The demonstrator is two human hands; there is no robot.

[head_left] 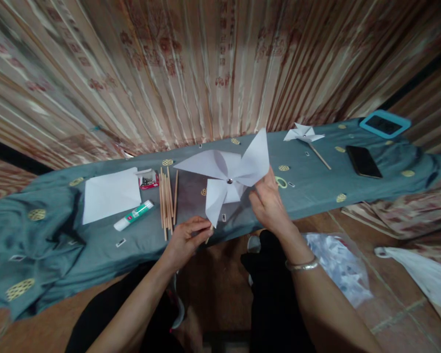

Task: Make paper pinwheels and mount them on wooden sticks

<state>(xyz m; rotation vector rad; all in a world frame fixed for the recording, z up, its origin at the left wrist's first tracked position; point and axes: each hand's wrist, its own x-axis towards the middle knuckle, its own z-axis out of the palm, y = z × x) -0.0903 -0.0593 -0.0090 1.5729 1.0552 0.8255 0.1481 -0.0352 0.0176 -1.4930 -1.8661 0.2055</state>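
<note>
A large white paper pinwheel (pixel 230 182), with a silvery pin at its centre, is held up over the front of the table. My left hand (pixel 185 239) is closed around its wooden stick (pixel 208 237), near the lower paper tip. At the right-hand blade, my right hand (pixel 266 198) has its fingers curled against the paper, the fingertips partly behind it. Most of the stick is hidden by the paper. To the left lie several loose wooden sticks (pixel 166 198) and an open red box of pins (pixel 148 179).
White paper sheets (pixel 112 193) and a glue stick (pixel 134 215) lie at left. Rightward are green-handled scissors (pixel 281 182), a finished pinwheel (pixel 304 133), a black phone (pixel 363 161) and a blue-framed device (pixel 385 123). A plastic bag of paper scraps (pixel 338 267) sits on the floor.
</note>
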